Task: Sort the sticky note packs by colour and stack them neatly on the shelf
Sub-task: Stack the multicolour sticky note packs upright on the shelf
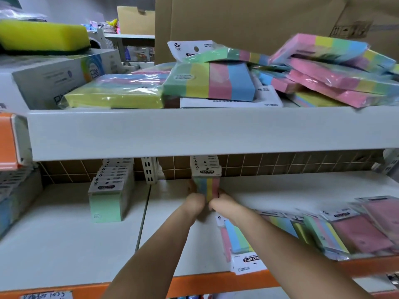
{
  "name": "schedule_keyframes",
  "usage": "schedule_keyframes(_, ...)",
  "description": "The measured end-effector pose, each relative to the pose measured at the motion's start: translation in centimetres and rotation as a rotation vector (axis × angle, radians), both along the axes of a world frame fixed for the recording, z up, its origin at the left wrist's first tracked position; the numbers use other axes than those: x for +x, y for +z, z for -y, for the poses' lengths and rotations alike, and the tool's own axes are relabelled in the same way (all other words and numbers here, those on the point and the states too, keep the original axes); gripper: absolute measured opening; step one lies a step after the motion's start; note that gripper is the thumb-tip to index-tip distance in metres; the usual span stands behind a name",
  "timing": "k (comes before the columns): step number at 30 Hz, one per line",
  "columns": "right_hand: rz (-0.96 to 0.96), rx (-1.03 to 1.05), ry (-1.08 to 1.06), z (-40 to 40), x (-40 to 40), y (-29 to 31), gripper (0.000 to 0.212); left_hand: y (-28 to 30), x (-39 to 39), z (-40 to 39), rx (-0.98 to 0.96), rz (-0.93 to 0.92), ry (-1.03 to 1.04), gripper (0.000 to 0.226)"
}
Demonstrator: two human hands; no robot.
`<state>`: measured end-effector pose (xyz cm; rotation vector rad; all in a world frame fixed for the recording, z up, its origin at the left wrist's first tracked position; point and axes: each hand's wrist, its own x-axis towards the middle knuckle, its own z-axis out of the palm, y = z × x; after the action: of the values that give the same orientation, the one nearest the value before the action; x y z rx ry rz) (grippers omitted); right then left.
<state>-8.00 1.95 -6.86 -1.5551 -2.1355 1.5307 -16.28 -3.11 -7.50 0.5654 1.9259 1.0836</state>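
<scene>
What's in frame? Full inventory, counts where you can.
multicolour row: several packs standing upright, striped, lower shelf centre back
green row: several packs, green, lower shelf left
loose packs: unsorted pile, pink and striped, lower shelf right
upper pile: many packs, striped and yellow, top shelf
sponge: one, yellow, top left
cardboard box: one, brown, behind the top shelf
lower shelf: white, orange front edge
left hand: grips the multicolour row's left side
right hand: grips its right side
</scene>
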Motion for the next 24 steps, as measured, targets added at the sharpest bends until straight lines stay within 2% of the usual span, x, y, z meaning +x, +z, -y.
schedule_keyframes(6, -0.023, 0.036, 0.005, 0.1, 0.1, -0.2, 0.041, -1.1, -0.2, 0.4, 0.004, 0.009, 0.01, 0.032)
schedule_keyframes(10, -0.018, 0.103, 0.007, -0.5, 0.7, 0.2, 0.036, -0.9, -0.2, 0.9, 0.034, 0.025, 0.046, 0.045)
schedule_keyframes(12, 0.018, 0.101, 0.025, -0.8, 1.5, 1.0, 0.04, -0.4, 0.0, 1.3, 0.045, 0.044, 0.056, 0.056)
schedule_keyframes(14, 0.061, 0.096, 0.044, -1.3, 2.5, 1.8, 0.052, -0.1, 0.1, 1.5, 0.035, 0.033, 0.079, 0.07)
schedule_keyframes(15, 0.082, 0.105, 0.055, -1.5, 3.1, 2.2, 0.056, 0.0, 0.2, 1.5, 0.013, 0.014, 0.097, 0.071)
schedule_keyframes(19, 0.135, 0.211, 0.131, -1.5, 5.2, 3.8, 0.049, 1.7, 1.8, 2.2, -0.045, -0.097, 0.112, 0.039)
schedule_keyframes(22, 0.132, 0.3, 0.194, -0.9, 6.8, 4.5, 0.035, 2.4, 3.7, 2.8, -0.074, -0.137, 0.044, 0.035)
schedule_keyframes(24, 0.144, 0.336, 0.216, -0.7, 7.9, 4.6, 0.035, 2.5, 5.0, 3.0, -0.093, -0.165, 0.013, 0.034)
